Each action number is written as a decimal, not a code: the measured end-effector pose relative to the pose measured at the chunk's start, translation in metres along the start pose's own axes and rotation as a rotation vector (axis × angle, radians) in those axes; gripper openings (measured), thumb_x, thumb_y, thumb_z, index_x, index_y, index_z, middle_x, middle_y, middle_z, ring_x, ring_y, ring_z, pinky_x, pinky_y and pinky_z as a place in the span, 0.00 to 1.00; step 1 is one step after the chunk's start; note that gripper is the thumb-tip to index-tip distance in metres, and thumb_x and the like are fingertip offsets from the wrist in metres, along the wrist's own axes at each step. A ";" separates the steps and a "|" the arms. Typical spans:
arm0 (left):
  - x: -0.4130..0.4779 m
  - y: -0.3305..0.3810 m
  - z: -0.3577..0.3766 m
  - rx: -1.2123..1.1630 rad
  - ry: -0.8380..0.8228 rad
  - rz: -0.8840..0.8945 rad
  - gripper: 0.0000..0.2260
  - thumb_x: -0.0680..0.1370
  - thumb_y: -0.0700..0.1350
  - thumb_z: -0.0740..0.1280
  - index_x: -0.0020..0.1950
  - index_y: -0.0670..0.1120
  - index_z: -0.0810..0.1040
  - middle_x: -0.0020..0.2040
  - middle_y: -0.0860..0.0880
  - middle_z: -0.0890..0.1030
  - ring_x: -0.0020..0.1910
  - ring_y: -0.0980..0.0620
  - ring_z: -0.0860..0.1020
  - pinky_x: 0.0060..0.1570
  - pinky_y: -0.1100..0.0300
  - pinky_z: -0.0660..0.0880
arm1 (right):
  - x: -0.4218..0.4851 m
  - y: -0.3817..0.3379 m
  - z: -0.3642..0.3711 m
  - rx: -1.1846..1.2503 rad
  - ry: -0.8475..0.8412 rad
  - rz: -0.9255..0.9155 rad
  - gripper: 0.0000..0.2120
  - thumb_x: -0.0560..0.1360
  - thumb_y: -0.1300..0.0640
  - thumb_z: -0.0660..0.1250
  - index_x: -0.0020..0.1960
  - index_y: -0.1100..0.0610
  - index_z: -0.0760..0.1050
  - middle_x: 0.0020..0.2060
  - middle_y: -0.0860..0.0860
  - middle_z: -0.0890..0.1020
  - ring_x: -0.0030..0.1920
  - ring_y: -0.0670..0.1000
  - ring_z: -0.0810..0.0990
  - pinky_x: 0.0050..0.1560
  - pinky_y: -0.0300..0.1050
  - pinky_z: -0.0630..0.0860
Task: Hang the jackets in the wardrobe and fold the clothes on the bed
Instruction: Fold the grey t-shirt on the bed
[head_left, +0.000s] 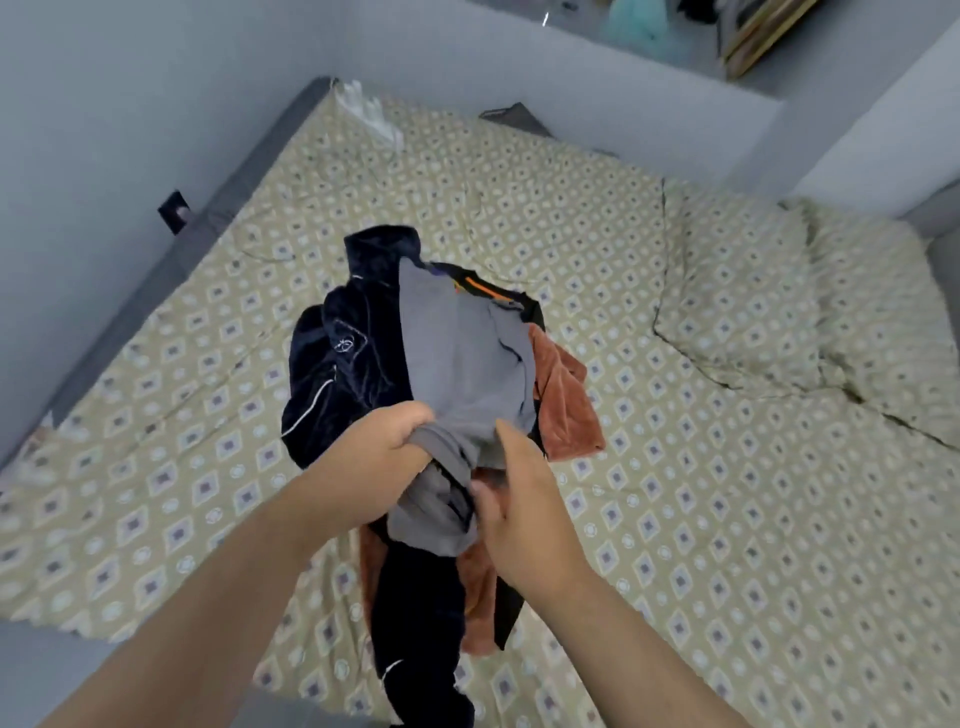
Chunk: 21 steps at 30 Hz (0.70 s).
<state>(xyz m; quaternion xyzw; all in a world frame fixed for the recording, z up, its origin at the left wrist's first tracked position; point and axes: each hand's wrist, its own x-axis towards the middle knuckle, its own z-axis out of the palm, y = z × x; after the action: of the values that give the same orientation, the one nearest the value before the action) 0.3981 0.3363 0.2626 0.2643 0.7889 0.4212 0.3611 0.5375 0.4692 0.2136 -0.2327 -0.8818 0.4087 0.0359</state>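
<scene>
left hand grips grey garment bunched at its near edge; right hand apparently pinches it, fingers partly hidden, likely to lift it off the pile on the bed.

Left hand, right hand bare; both forearms bare too.

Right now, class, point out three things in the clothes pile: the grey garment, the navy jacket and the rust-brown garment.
grey garment (462, 353): head view, its smooth middle panel.
navy jacket (363, 364): head view, the chest beside the white emblem.
rust-brown garment (566, 405): head view, the flap sticking out on the pile's right.
</scene>
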 end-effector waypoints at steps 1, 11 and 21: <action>-0.008 0.020 -0.008 -0.027 -0.014 0.031 0.16 0.80 0.37 0.61 0.34 0.53 0.72 0.29 0.53 0.73 0.27 0.56 0.70 0.28 0.63 0.66 | -0.001 -0.013 -0.016 -0.004 0.040 -0.027 0.28 0.81 0.54 0.65 0.78 0.52 0.60 0.72 0.45 0.68 0.72 0.45 0.64 0.73 0.40 0.62; -0.071 0.184 -0.056 -0.752 -0.021 0.266 0.11 0.65 0.34 0.68 0.47 0.39 0.78 0.41 0.40 0.82 0.38 0.48 0.81 0.38 0.58 0.79 | -0.042 -0.118 -0.143 0.115 0.204 -0.156 0.06 0.77 0.58 0.61 0.48 0.49 0.75 0.44 0.44 0.80 0.44 0.39 0.77 0.48 0.41 0.74; -0.114 0.230 -0.017 -0.871 -0.100 0.320 0.31 0.63 0.45 0.82 0.64 0.48 0.76 0.59 0.48 0.84 0.55 0.53 0.83 0.47 0.60 0.81 | -0.071 -0.220 -0.276 0.537 0.606 -0.133 0.14 0.84 0.54 0.57 0.49 0.65 0.73 0.41 0.53 0.79 0.38 0.44 0.75 0.38 0.37 0.74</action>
<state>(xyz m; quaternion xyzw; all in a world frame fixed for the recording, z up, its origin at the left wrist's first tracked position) 0.4791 0.3626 0.5056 0.2263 0.4694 0.7504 0.4067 0.5865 0.5093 0.5680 -0.2674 -0.7065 0.5339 0.3798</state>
